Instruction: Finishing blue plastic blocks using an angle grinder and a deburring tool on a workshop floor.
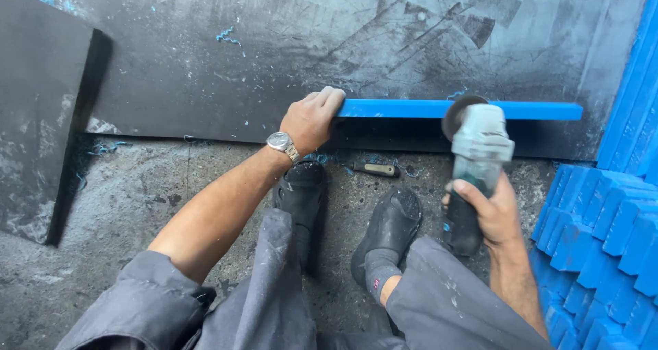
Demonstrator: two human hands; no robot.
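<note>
Grey trouser knees [274, 302] and two black sandals [301, 196] fill the near floor. Left hand [312, 120] clamps the end of a blue plastic bar [439, 109] lying along the dark slab's edge [205, 134]. Right hand [490, 213] grips an angle grinder [476, 154], its disc touching the bar. Stacked blue bars [603, 233] crowd the right side; a small handled tool [373, 168] lies between feet and slab. Open floor lies leftward.

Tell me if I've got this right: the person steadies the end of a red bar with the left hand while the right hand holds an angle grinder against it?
Not quite: the bar is blue, not red, as the head view shows. The rest holds: the left hand presses on its end, lying on the black sheet, and the right hand holds the angle grinder with its disc at the bar.
</note>
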